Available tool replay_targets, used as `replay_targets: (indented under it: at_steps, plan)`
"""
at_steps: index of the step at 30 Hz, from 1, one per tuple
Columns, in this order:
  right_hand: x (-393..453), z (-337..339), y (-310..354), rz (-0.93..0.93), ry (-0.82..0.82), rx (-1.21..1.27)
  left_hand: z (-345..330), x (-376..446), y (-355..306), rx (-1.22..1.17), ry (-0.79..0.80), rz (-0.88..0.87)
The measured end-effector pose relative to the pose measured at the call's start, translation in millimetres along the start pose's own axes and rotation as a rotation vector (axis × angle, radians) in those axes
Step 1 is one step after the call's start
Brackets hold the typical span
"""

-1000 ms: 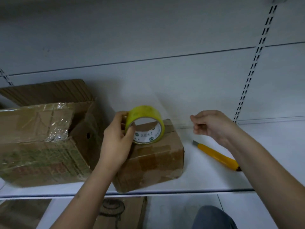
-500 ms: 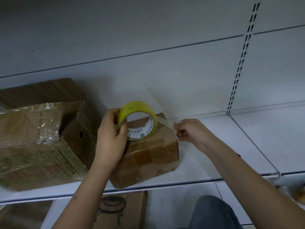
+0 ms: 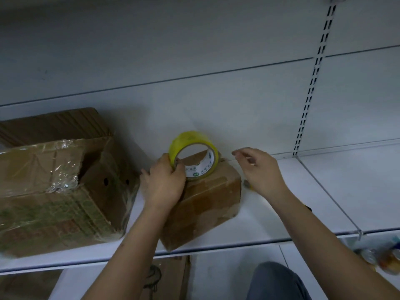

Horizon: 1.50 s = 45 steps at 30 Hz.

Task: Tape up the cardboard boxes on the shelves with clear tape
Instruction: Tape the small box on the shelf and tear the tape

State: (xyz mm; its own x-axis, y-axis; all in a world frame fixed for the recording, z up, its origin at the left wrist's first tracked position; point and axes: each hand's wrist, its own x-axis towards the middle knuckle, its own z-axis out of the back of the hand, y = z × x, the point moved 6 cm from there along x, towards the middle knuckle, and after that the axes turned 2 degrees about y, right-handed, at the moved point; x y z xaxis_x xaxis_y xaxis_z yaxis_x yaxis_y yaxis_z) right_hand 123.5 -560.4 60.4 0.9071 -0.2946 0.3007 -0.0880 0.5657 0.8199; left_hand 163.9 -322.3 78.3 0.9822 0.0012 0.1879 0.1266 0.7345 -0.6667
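Two boxes: both on the white metal shelf [image 3: 281, 215], largest item first below.
Big box: large worn brown cardboard box [image 3: 56, 191] at left, crinkled clear film on top, side flap torn open.
Small box: small brown cardboard box [image 3: 203, 204], just right of the big one, corner at the shelf's front edge, old tape patches on its faces.
Left hand [image 3: 164, 187]: fingers curled round the rim of the yellow-tinted roll of clear tape [image 3: 194, 156], thumb inside the core; roll stands on edge on the small box top.
Right hand [image 3: 259, 169]: raised beside the box's right top edge, fingertips pinching a thin clear tape strip [image 3: 229, 159] stretched from the roll.
Small item: grey-tipped yellow object [image 3: 247, 184] on the shelf under the right wrist, mostly hidden.
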Motion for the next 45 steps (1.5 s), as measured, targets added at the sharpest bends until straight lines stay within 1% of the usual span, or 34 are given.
replay_targets:
  at_steps: [2,6,8,11,14,15,17,18,20,23,24,27,29,32,37,40,42,45]
  plan:
    - [-2.7,3.2,5.8,0.082,0.019,-0.072,-11.2,1.2,-10.6,0.006,-0.043,0.038]
    - [-8.0,-6.1,0.2,0.176,0.163,-0.236,-24.8,2.3,-25.7,-0.152,-0.112,0.042]
    - [-8.2,-8.0,-6.5,0.18,0.204,-0.262,-21.9,1.4,-28.7,-0.221,-0.157,0.022]
    - [-10.5,-6.1,-6.2,0.195,0.201,-0.293,-19.9,-5.9,-39.3,-0.391,-0.149,-0.025]
    - [-11.8,-1.6,-1.4,0.201,0.167,-0.447,-8.8,-6.7,-49.7,-0.418,-0.115,-0.132]
    - [-10.6,1.2,-0.5,0.199,0.161,-0.499,5.3,-4.8,-48.7,-0.379,-0.139,-0.205]
    - [-8.9,6.7,1.4,0.185,0.166,-0.539,49.4,-4.1,-40.7,-0.179,-0.181,-0.374]
    - [-8.8,7.7,0.5,0.176,0.169,-0.535,72.5,-5.9,-30.8,-0.069,-0.146,-0.409]
    - [-10.0,6.5,-3.7,0.149,0.166,-0.555,103.7,-12.3,-8.4,0.072,0.0,-0.437]
    - [-11.2,1.0,-0.9,0.141,0.148,-0.615,102.5,-25.9,20.8,0.267,0.165,-0.575]
    - [-10.4,-0.6,0.8,0.146,0.145,-0.633,97.4,-28.4,27.9,0.296,0.201,-0.584]
    - [-7.3,-2.3,3.5,0.147,0.155,-0.673,89.4,-32.7,37.5,0.382,0.238,-0.569]
    - [-8.0,-3.2,5.5,0.14,0.159,-0.687,86.0,-34.1,41.8,0.474,0.221,-0.586]
    - [-9.1,-4.2,6.1,0.126,0.162,-0.699,81.8,-30.5,53.1,0.503,0.189,-0.539]
    - [-6.7,-6.7,5.7,0.097,0.172,-0.726,56.6,-35.4,73.1,0.416,0.135,-0.464]
    - [-2.8,-18.6,20.9,0.145,0.193,-0.957,36.9,-45.7,80.1,0.373,0.07,-0.428]
    - [-13.1,-41.6,45.6,0.202,0.257,-0.973,30.9,-48.7,81.7,0.374,0.016,-0.434]
    - [-53.8,-97.7,84.2,0.31,0.453,-0.838,25.0,-48.0,82.9,0.36,0.002,-0.425]
